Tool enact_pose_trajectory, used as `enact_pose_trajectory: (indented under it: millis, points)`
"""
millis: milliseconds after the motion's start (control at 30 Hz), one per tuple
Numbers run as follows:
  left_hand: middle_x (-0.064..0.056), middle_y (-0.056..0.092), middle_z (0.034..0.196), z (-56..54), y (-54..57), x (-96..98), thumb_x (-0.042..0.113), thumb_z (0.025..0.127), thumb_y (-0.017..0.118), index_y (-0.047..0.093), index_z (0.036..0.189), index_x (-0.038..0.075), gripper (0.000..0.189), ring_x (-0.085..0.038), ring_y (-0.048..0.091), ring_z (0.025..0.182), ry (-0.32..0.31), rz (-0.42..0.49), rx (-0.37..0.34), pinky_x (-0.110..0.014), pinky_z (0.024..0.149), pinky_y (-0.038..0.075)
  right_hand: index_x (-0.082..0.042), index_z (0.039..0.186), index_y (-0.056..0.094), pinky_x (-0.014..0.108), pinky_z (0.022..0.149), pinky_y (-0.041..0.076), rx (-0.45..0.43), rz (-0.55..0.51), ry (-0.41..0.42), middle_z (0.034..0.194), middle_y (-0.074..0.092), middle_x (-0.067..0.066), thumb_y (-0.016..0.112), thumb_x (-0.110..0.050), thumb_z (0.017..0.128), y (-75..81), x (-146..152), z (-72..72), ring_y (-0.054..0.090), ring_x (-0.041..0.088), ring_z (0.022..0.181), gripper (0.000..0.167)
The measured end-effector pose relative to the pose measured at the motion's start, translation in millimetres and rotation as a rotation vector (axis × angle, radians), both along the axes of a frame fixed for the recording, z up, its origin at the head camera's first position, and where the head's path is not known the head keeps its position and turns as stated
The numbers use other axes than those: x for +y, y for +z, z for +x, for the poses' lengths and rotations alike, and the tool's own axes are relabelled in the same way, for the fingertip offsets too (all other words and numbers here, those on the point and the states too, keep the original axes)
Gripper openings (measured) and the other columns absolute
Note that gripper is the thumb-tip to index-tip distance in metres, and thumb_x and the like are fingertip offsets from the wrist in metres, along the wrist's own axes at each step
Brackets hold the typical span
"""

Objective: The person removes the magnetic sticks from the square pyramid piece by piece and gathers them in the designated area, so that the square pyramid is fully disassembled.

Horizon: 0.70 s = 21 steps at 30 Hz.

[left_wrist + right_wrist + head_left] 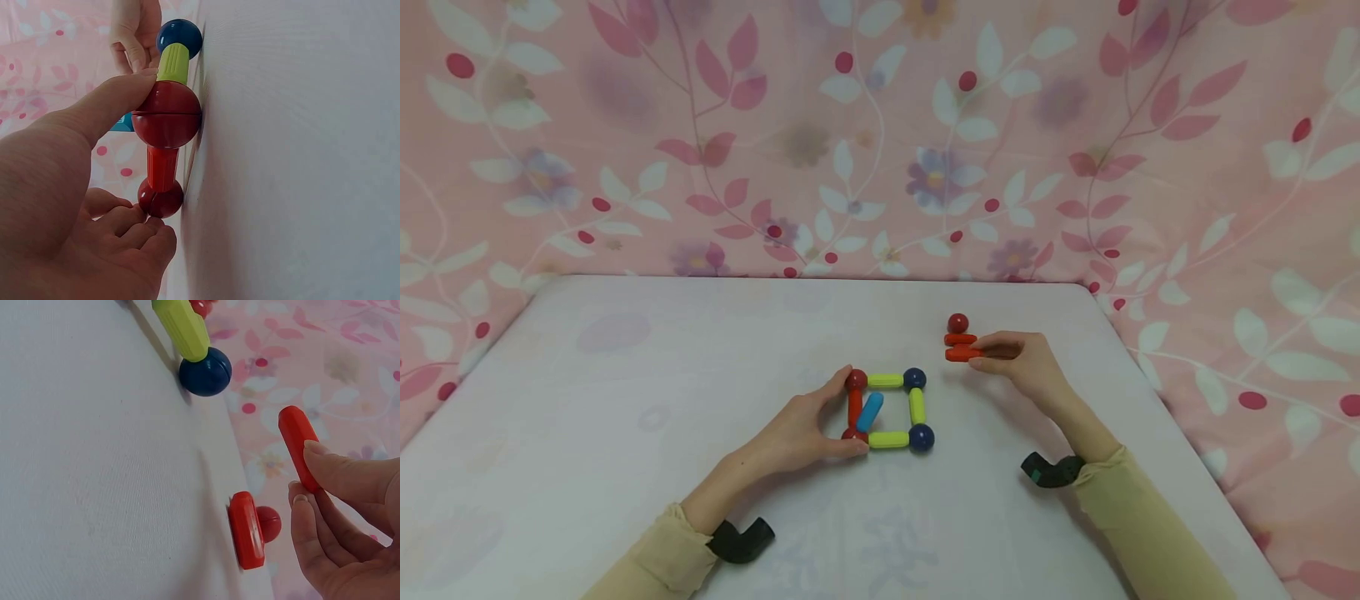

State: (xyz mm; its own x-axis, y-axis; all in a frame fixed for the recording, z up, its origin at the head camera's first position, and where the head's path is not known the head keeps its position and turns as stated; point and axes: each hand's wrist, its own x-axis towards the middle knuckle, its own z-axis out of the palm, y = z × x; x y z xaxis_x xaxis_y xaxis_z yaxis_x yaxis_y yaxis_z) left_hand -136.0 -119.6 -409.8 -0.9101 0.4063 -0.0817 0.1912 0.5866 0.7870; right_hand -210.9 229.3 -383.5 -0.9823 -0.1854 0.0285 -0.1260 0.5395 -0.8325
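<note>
My left hand [797, 429] grips one side of a square made of magnetic rods and balls. In the left wrist view, its thumb presses the near red ball [167, 115] and its fingers touch the far red ball [160, 197]. A red rod [162, 169] joins these two balls. Yellow-green rods [886, 381] and dark blue balls [921, 437] form the other sides. From the near red ball a light blue rod [870, 412] sticks up at a tilt. My right hand [1030, 371] pinches a red magnetic rod [300, 447] between thumb and fingers, raised above the table.
Below the right hand, another red rod [247, 530] lies on the white table [625, 358], with a loose red ball [958, 322] just behind it. A pink floral cloth [880, 167] hangs behind the table. Black wrist devices [741, 540] stick out from both sleeves.
</note>
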Motion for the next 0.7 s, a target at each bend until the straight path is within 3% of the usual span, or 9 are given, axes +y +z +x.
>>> enact_pose_trajectory:
  millis: [233,700]
  points:
    - [-0.002,0.032,0.163,-0.4,-0.7,-0.2,0.045,0.077,0.084,0.023,0.160,0.020,0.106,-0.028,0.027,0.151,0.000,0.006,-0.003,-0.056,0.115,0.034,-0.009,0.116,0.074,0.020,0.080,0.054,-0.015,0.004,-0.016,0.112,0.073,0.013,0.081,-0.029,0.085,-3.8,8,-4.9,0.068,0.023,0.099,0.038]
    - [-0.003,0.032,0.163,-0.1,0.0,-0.5,0.046,0.077,0.084,0.023,0.160,0.019,0.107,-0.028,0.027,0.151,-0.002,0.002,0.001,-0.056,0.115,0.035,-0.004,0.116,0.073,0.015,0.082,0.050,-0.052,-0.024,-0.093,0.114,0.072,0.016,0.082,-0.023,0.084,-12.2,19,-12.7,0.067,0.010,0.095,0.038]
